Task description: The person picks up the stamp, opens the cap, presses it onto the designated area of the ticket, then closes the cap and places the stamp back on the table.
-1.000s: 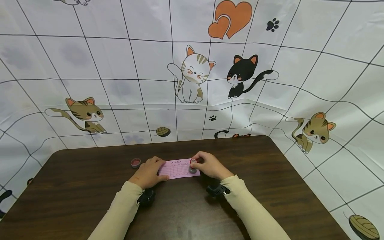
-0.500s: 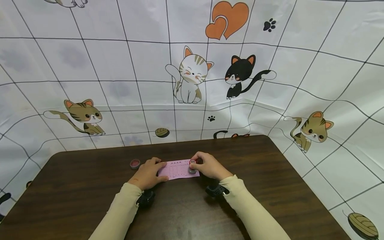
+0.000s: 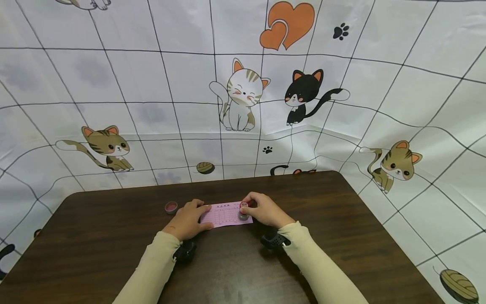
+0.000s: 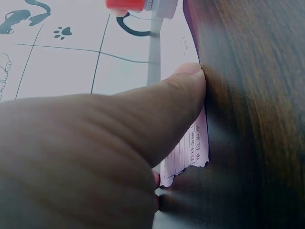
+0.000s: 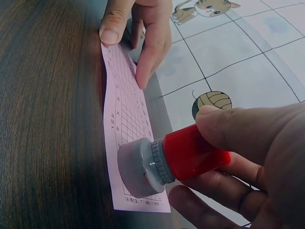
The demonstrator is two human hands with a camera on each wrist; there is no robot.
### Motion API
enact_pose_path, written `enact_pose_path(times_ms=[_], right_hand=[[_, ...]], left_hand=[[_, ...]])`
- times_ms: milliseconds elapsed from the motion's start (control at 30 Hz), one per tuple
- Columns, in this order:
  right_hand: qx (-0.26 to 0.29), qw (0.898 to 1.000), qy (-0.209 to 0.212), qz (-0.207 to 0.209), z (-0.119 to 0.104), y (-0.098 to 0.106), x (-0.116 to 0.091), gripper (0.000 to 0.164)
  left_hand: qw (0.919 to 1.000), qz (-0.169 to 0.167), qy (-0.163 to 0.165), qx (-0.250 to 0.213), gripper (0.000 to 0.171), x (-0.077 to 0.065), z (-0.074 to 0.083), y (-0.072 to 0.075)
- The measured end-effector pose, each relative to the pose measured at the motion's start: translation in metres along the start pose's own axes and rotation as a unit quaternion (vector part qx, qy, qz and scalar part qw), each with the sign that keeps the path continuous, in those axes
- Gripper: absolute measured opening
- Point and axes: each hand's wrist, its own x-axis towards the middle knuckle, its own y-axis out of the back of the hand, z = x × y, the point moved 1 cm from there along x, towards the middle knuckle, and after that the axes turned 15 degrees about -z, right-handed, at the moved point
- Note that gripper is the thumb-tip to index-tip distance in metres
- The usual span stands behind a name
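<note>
On the brown table lies a pink printed form point(image 3: 224, 214) with a ruled grid. My left hand point(image 3: 187, 220) rests on its left end, thumb on the near edge and fingers on the far edge; in the left wrist view the thumb point(image 4: 183, 93) lies extended on the paper. My right hand point(image 3: 266, 210) pinches the red handle of a round stamp point(image 5: 193, 152) between thumb and fingers. The stamp's grey base point(image 5: 138, 167) stands on the form's right end, its underside hidden.
A small round dish with red inside point(image 3: 171, 207) sits just left of my left hand. Behind the dark wooden table point(image 3: 114, 236) hangs a white cloth point(image 3: 152, 84) with grid lines and cartoon cats.
The head view shifted slightly between the first two frames. Both hands, the stamp and the form keep their places.
</note>
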Motion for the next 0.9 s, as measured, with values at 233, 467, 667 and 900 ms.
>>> enact_pose_path(times_ms=[233,467,667,900], right_hand=[[0.003,1.0,0.0,0.001,-0.0012,0.0,0.0002,0.01],[0.001,1.0,-0.007,0.002,-0.001,-0.0004,0.0,0.01],[-0.004,1.0,-0.01,0.005,-0.0007,-0.0015,0.0005,0.009],[-0.005,1.0,-0.008,0.002,-0.0021,-0.0005,-0.0003,0.011]], left_hand=[[1.0,0.001,-0.004,0.0,0.066,0.0003,-0.0015,0.0],[1.0,-0.001,-0.008,0.002,0.065,0.0001,-0.0007,0.0006],[1.0,-0.001,-0.005,0.001,0.065,-0.0004,-0.0001,0.0011],[1.0,0.0,-0.003,0.001,0.065,-0.0003,-0.0012,-0.0001]])
